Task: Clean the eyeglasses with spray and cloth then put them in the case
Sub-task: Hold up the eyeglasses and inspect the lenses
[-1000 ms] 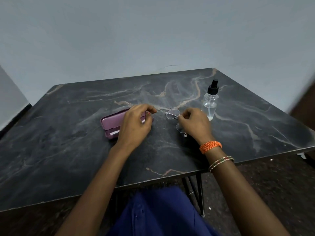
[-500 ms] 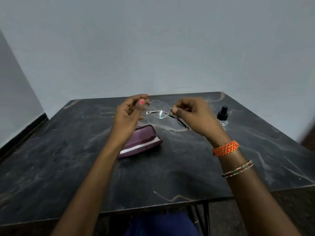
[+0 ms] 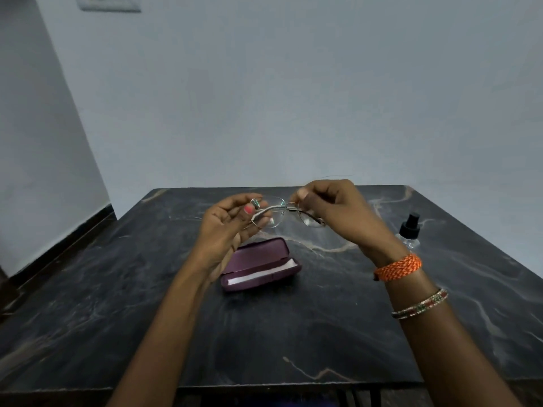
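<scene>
Thin metal eyeglasses point(image 3: 289, 214), marble-look table point(image 3: 293, 333)

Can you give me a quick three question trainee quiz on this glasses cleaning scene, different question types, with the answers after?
1. True or false: the eyeglasses rest on the table.
2. Multiple choice: the spray bottle stands A) in the case, B) on the table beyond the right wrist, C) in the left hand.
3. Fill in: a white strip shows in the purple ____.

Key:
1. False; the left hand and right hand both pinch them, raised above the table.
2. B.
3. Case.
</scene>
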